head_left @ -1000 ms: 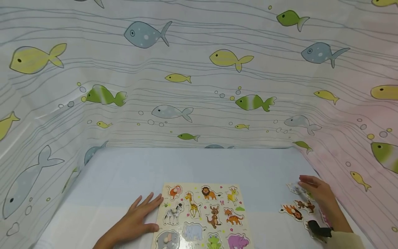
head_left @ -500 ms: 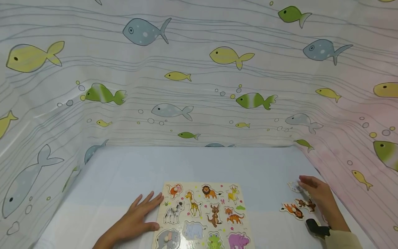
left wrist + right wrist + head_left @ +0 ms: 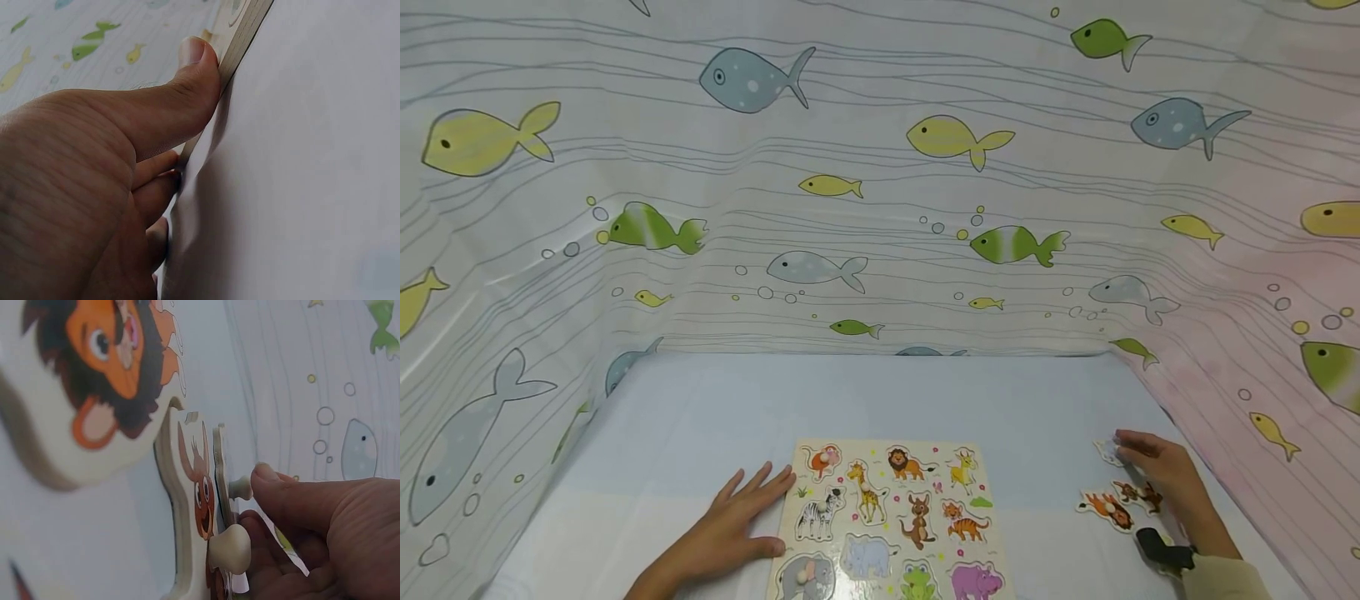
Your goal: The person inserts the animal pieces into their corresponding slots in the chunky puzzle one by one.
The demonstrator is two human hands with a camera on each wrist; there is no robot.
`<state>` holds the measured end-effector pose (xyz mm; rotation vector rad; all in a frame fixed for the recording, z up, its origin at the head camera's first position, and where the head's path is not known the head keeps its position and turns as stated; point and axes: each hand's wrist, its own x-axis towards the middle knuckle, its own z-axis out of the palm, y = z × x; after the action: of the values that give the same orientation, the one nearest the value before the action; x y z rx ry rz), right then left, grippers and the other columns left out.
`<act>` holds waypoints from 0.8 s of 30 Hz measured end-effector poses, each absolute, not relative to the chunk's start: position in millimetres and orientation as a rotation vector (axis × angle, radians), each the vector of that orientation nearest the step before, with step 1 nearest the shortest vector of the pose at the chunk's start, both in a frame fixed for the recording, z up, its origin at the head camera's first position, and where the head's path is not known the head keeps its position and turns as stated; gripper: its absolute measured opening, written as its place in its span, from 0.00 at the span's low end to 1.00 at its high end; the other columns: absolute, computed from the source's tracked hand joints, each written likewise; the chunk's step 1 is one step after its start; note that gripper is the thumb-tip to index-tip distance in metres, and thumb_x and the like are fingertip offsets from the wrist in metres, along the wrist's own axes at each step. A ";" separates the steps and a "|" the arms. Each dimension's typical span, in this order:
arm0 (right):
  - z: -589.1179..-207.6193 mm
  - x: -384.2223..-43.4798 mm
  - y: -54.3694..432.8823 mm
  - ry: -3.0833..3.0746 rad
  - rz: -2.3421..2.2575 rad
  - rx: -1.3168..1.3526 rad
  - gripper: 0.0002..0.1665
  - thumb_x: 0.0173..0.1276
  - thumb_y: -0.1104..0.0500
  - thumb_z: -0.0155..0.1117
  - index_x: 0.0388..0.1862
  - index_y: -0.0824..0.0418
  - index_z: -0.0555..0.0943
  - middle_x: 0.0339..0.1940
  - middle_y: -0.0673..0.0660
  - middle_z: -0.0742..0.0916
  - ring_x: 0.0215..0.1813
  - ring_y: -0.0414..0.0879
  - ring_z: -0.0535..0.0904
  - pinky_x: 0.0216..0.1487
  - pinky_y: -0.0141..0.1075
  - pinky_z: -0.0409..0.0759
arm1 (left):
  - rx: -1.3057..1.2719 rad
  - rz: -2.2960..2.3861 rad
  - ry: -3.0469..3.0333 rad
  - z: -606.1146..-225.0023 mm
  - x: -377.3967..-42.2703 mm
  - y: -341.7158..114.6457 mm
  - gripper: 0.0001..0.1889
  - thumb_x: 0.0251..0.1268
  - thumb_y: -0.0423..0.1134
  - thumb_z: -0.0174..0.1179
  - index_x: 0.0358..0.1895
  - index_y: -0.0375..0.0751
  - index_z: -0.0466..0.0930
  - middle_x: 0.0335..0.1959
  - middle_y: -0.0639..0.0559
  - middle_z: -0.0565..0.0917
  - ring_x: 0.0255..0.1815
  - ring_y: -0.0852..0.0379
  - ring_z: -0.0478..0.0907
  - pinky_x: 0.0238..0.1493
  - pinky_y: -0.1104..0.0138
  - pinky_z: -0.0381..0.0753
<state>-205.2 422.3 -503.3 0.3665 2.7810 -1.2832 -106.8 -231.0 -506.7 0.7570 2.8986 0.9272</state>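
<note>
My left hand (image 3: 733, 529) lies spread at the left edge of a wooden animal puzzle board (image 3: 901, 492). In the left wrist view its thumb (image 3: 197, 78) touches the board's side (image 3: 240, 44). Farther right, my right hand (image 3: 1165, 475) pinches at a pale blue-grey puzzle piece (image 3: 1107, 452), which it partly covers. The right wrist view shows the thumb at that piece's small knob (image 3: 241, 487); the other fingers are partly hidden. Just nearer lie a kangaroo piece (image 3: 1133, 493) with a round knob and a lion piece (image 3: 1105, 509).
Knobs show on the board's monkey (image 3: 822, 461), giraffe (image 3: 867, 492), zebra (image 3: 818, 515) and elephant (image 3: 805, 575). A black wrist device (image 3: 1161, 550) overlaps another piece below the right hand. Fish-patterned cloth (image 3: 880, 208) walls the white table on three sides.
My right hand has shifted slightly left and nearer, its fingertips lower over the pale blue-grey piece. A green patch seen under it earlier is now covered. My left hand stays put.
</note>
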 end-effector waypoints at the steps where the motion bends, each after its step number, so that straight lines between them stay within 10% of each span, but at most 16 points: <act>1: -503.0 -205.3 422.3 2.780 -1.284 0.350 0.37 0.74 0.46 0.61 0.71 0.69 0.69 0.72 0.73 0.72 0.74 0.71 0.63 0.68 0.65 0.67 | 0.756 0.927 2.896 -506.6 -106.9 -230.9 0.48 0.52 0.68 0.62 0.74 0.45 0.66 0.75 0.47 0.69 0.76 0.31 0.58 0.70 0.85 0.15; 24: -505.9 -209.1 426.4 2.832 -1.128 0.350 0.37 0.70 0.48 0.67 0.69 0.69 0.72 0.73 0.72 0.71 0.74 0.73 0.61 0.68 0.64 0.68 | 0.784 0.948 2.906 -504.3 -105.0 -229.5 0.47 0.52 0.66 0.63 0.73 0.42 0.68 0.74 0.43 0.70 0.75 0.32 0.58 0.70 0.85 0.16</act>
<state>-209.1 426.4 -505.9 0.3497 2.8318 -1.1280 -105.0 -229.5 -504.3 0.7835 2.9056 0.9477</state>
